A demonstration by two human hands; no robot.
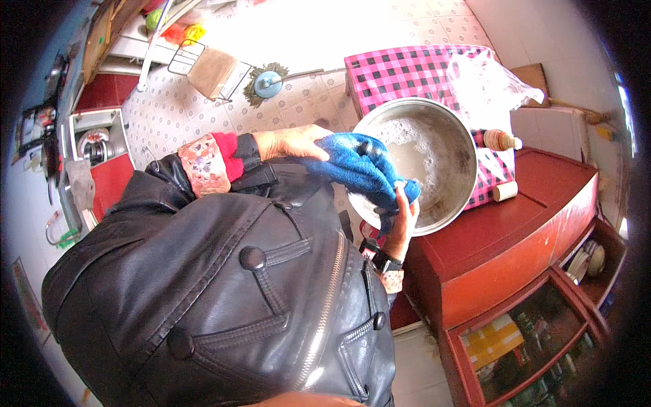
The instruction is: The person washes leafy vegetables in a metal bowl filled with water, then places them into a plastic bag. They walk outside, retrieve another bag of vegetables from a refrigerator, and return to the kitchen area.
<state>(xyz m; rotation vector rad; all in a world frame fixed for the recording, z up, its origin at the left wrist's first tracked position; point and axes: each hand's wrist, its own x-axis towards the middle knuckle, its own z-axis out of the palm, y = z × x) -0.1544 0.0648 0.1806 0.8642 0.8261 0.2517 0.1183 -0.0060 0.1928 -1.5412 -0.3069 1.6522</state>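
A blue towel (358,157) with dark marks is stretched between my two hands, bunched and partly over the near rim of a large metal basin (457,137). My left hand (292,143) grips the towel's left end, outside the basin. At the basin's lower left edge, my right hand (404,216) clasps the other end, its thumb on top of the cloth. Cloudy, foamy water (409,157) lies in the basin. Part of the basin's near wall is hidden behind the towel and my right hand.
The basin stands on a pink-and-black checked cloth (391,76) and a red cabinet (513,224). Beside it are a clear plastic bag (483,86), a bottle (501,140) and a pale cylinder (505,191). A mop (268,84) and a chair (212,71) stand on the tiled floor.
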